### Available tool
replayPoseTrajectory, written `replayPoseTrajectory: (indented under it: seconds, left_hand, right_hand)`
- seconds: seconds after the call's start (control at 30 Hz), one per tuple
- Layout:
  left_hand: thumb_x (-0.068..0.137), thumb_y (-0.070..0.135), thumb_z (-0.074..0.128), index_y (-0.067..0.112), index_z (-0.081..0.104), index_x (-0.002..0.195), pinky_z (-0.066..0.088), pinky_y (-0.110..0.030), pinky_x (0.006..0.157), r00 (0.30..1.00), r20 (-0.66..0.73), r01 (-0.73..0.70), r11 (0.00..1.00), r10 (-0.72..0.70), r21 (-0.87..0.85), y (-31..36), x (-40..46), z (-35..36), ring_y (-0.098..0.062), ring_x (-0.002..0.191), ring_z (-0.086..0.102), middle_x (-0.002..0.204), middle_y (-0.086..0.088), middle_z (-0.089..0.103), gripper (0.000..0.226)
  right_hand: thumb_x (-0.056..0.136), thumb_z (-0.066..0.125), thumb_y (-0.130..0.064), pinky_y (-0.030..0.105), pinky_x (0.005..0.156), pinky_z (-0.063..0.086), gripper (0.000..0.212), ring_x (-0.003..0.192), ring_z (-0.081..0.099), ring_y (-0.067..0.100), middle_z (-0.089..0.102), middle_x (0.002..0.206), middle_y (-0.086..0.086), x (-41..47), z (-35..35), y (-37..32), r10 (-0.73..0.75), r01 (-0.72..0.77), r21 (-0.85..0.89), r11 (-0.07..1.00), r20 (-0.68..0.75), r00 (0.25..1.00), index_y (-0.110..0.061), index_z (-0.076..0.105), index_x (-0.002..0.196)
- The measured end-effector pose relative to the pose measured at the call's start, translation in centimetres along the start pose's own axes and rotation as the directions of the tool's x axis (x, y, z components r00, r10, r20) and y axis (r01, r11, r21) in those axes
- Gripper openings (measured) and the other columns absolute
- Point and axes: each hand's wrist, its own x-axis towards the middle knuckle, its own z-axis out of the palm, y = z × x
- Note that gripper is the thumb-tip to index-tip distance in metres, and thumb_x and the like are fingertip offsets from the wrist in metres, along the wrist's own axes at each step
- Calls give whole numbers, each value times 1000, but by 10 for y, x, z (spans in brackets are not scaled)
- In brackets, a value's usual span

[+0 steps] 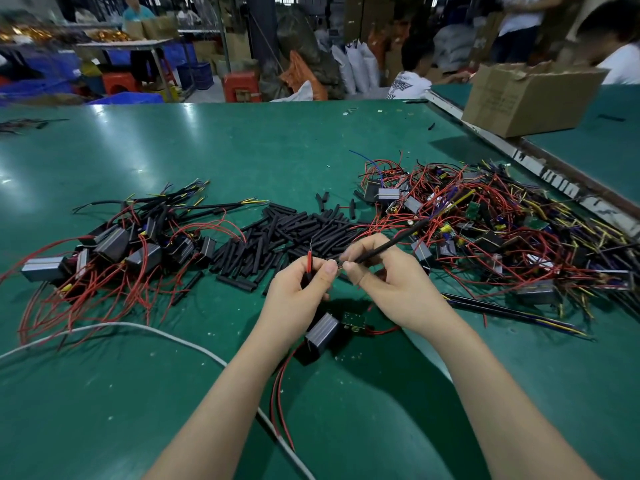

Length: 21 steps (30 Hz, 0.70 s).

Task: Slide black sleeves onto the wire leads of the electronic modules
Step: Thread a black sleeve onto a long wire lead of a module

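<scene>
My left hand (299, 284) pinches a red wire lead (309, 263) between thumb and fingers, its bare tip pointing up. My right hand (375, 268) pinches the near end of a long black sleeve (391, 242) that slants up to the right. The two hands meet fingertip to fingertip above the green table (173, 393). Below them hangs a grey module (320, 336) with a small green circuit board (353, 320) and red wires trailing toward me. A heap of short black sleeves (287, 233) lies just beyond my hands.
Sleeved modules (114, 247) with red wires are piled at the left. A tangle of unsleeved modules and wires (485, 230) fills the right. A white cable (138, 329) crosses the near table. A cardboard box (526, 98) stands far right; people work behind.
</scene>
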Motion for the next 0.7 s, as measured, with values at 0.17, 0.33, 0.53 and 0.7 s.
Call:
replayPoseTrajectory:
  seconds: [0.17, 0.33, 0.53, 0.7]
  left_hand:
    - [93, 23, 57, 18, 62, 79, 42, -9, 60, 1000, 8, 1, 1000, -1, -20, 2, -1, 1, 2, 56, 52, 63, 11, 55, 15]
    - [93, 20, 57, 16, 62, 79, 43, -10, 60, 1000, 13, 24, 997, -23, -73, 3, -1, 4, 1, 54, 52, 64, 7, 54, 15]
    - [96, 22, 51, 22, 57, 96, 46, -11, 68, 999, -35, 5, 980, -12, -197, 4, 3, 1, -1, 67, 58, 83, 3, 60, 5]
    - [94, 22, 55, 33, 49, 98, 45, -22, 79, 994, -90, -66, 998, 67, 20, -2, 3, -1, -10, 85, 62, 96, 4, 56, 14]
  right_hand:
    - [92, 61, -14, 32, 69, 47, 12, 75, 59, 24, 60, 81, -3, 0, 2, 0, 11, -9, 63, 998, -26, 1000, -23, 52, 91]
    - [87, 63, -3, 38, 77, 49, 23, 81, 61, 27, 63, 81, -6, 1, 5, 0, 95, -82, 215, 973, -50, 994, -24, 52, 88]
    - [87, 60, 5, 12, 71, 48, 23, 76, 65, 2, 69, 72, -14, 6, -1, 9, 211, -131, 425, 896, -146, 967, -17, 52, 90]
    - [87, 63, -3, 15, 71, 48, 20, 83, 67, 8, 70, 79, -8, 7, 2, 12, 233, -142, 455, 879, -151, 961, -20, 54, 92]
